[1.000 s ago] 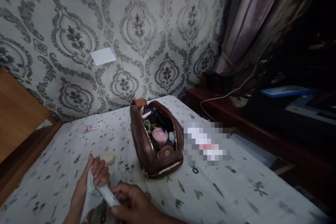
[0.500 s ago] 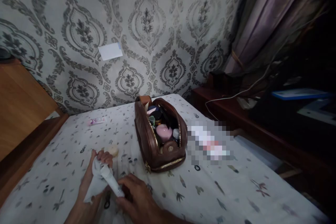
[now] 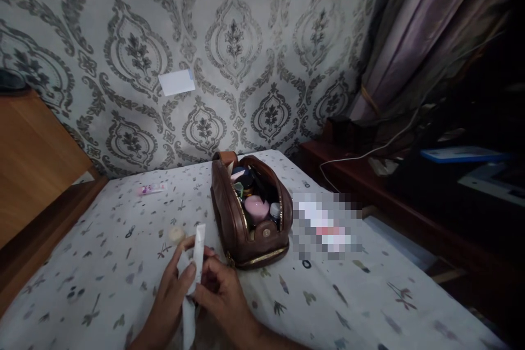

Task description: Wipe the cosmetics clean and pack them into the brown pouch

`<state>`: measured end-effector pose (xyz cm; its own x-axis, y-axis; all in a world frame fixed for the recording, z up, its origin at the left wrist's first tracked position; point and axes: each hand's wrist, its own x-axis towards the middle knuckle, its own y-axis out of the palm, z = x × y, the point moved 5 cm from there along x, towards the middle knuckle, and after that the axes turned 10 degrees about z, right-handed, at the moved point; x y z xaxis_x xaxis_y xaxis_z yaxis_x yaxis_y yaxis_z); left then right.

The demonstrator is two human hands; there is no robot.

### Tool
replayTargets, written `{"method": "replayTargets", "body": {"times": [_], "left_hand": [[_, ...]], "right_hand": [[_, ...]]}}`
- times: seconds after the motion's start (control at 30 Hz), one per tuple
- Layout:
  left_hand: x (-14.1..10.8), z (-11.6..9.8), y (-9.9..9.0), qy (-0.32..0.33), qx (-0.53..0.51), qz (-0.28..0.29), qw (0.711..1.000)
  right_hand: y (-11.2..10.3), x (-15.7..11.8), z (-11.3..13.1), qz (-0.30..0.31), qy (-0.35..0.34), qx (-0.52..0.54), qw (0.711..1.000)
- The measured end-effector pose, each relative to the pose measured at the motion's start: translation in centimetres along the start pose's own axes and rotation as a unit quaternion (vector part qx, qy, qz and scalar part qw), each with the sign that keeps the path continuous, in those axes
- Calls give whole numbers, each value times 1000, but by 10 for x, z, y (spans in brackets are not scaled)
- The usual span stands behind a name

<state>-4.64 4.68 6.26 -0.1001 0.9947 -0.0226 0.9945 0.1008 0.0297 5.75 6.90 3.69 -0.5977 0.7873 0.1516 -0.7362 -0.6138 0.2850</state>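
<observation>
A white squeeze tube [image 3: 199, 249] stands nearly upright between my two hands, its flat end at the top. My left hand [image 3: 174, 284] is closed around a white cloth or tissue [image 3: 188, 320], whose loose end hangs below, and presses it against the tube's left side. The fingers of my right hand [image 3: 225, 290] pinch at the tube's lower end, which they partly hide. Just beyond my left hand lies a small round cream-coloured item [image 3: 176, 235]. An unzipped brown leather toiletry bag [image 3: 225, 219] stands to the right of the tube, with a pink round container [image 3: 256, 208] and several jars inside.
A small pink-and-white tube [image 3: 151, 189] lies at the back left of the patterned sheet [image 3: 315, 306]. Right of the bag is a blurred-out item [image 3: 328, 227]. A wooden panel [image 3: 36, 158] borders the left side; a dark red table [image 3: 348, 167] with a cable stands at right.
The tube has swung from tilted to nearly upright, with its flat end on top. My left hand has moved right and nearer to me, and my right hand has closed in on the tube.
</observation>
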Motion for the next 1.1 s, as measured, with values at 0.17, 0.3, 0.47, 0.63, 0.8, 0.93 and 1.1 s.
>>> {"method": "replayTargets", "body": {"times": [0.17, 0.3, 0.47, 0.63, 0.8, 0.93, 1.1], "left_hand": [[3, 2, -6, -40, -40, -10, 998], [4, 1, -17, -39, -22, -62, 997], [2, -2, -18, -20, -30, -69, 997], [2, -2, -18, -20, 2, -105, 994], [4, -2, 2, -26, -28, -40, 998], [4, 0, 7, -25, -23, -44, 998], [7, 6, 9, -33, -26, -43, 998]], "right_hand": [[2, 1, -12, 21, 66, 31, 997], [9, -1, -10, 47, 75, 40, 995], [15, -6, 0, 56, 65, 43, 995], [-7, -15, 47, 16, 37, -66, 997], [-74, 3, 138, -79, -35, -229, 970], [-127, 37, 190, -137, -6, -472, 871], [-146, 67, 206, -118, 114, -695, 700]]}}
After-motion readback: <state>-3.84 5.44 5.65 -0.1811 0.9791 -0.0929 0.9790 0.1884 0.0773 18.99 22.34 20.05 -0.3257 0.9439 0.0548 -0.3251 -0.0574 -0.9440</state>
